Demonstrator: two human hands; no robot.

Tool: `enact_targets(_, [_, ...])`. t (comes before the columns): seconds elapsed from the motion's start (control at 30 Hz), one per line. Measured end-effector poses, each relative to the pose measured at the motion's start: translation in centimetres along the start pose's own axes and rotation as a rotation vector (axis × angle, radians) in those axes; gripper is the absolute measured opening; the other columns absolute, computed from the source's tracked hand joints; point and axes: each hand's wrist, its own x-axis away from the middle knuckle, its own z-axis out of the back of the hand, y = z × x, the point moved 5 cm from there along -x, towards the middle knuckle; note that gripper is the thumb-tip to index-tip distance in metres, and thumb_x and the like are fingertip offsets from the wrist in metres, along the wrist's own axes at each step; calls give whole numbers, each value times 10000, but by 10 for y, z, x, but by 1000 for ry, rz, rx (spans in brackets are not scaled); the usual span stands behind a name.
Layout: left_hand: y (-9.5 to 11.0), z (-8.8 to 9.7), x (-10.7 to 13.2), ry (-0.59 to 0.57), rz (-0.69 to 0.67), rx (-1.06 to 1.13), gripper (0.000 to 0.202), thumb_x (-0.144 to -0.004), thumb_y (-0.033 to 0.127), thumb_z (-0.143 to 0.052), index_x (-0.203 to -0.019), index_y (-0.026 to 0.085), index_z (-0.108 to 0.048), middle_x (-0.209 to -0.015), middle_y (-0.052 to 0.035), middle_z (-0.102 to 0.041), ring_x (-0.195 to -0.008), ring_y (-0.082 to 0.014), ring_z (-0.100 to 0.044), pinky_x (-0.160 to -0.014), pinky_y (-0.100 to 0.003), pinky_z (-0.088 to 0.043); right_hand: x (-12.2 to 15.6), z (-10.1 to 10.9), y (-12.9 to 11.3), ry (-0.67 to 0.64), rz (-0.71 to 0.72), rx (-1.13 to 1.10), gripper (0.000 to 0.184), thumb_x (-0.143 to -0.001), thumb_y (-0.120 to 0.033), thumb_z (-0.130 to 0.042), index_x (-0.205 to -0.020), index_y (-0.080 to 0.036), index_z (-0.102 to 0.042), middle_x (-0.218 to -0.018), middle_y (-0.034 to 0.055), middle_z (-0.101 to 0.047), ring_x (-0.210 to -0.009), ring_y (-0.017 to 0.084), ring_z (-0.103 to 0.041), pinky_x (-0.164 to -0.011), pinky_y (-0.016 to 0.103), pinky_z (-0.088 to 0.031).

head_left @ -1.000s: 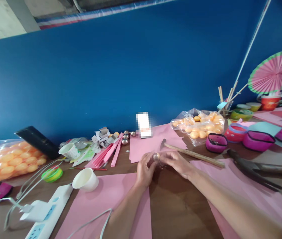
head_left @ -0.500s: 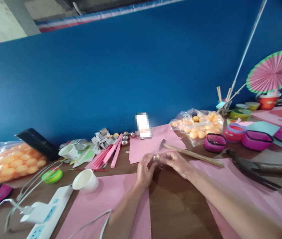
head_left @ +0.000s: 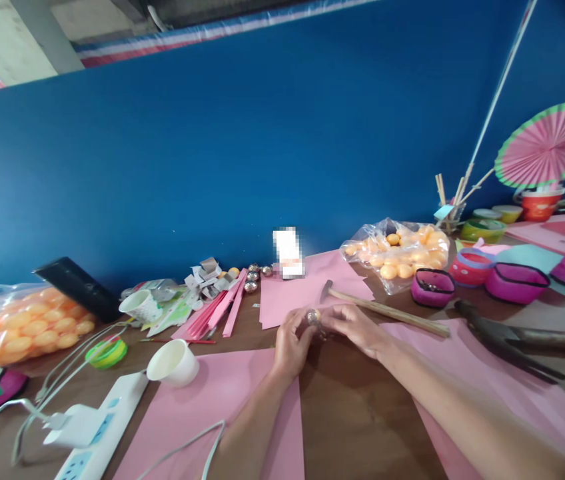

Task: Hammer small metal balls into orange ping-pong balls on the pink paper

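Over the middle of the brown table, a small shiny metallic-looking ball (head_left: 313,318) is between my two hands. My left hand (head_left: 291,343) is closed, its thumb and fingers gripping the ball from the left. From the other side, the pinched fingertips of my right hand (head_left: 350,325) press against the ball. Something shiny below the fingertips is partly hidden, and I cannot make it out. A small hammer (head_left: 387,308) with a wooden handle lies just beyond my right hand. Several similar shiny balls (head_left: 251,279) lie farther back, left of the hands.
Bags of orange balls (head_left: 397,260) stand at both sides. At right lie a claw hammer (head_left: 507,337) and magenta fabric containers (head_left: 432,288). Pink paper sheets (head_left: 202,400) cover parts of the table. A white cup (head_left: 172,363) and a power strip (head_left: 112,413) are at left.
The view has shifted very slightly. Both hands keep nearly the same place and grip on the ball.
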Motion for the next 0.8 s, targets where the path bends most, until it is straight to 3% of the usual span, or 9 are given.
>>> enact_targets(0.8, [5, 0, 1, 7, -26, -17, 331, -714, 114, -563, -1031, 210, -587, -1027, -51, -581, -982, -187, -520, -869, -327, -400, -1, 2, 3, 50, -32, -9, 245, -654, -375, -649, -640, -146, -563, -620, -7, -566, -608, 119, -505, -608, 266, -389])
